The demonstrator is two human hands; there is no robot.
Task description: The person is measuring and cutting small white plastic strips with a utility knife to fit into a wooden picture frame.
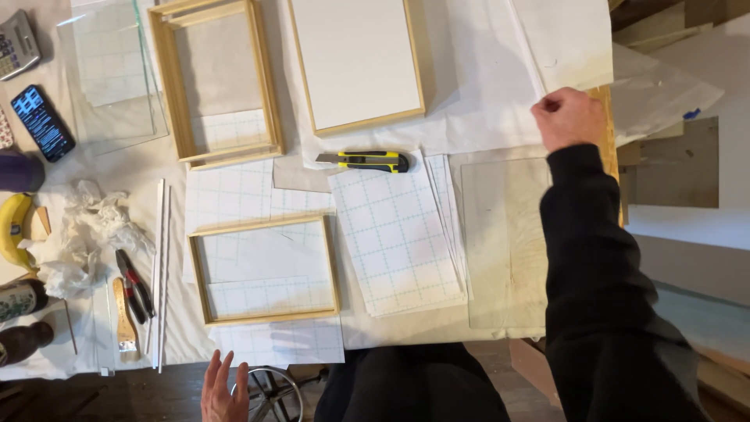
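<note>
My right hand [571,117] reaches to the table's far right edge, fingers closed on the corner of large white paper sheets [484,86]. My left hand [222,391] hangs open below the table's front edge, holding nothing, near a small wooden frame [264,270] lying on gridded paper. A stack of gridded sheets [398,234] lies in the middle, with a yellow and black utility knife [367,161] just behind it. A glass pane [504,242] rests under my right forearm.
Two more wooden frames [219,82] [359,62] lie at the back, one holding a white board. At the left are a glass pane [109,70], phone [43,123], calculator [16,43], banana [12,230], crumpled tissue [90,234], pliers [134,285], brush [125,320], thin white strips [160,273] and bottles [19,301].
</note>
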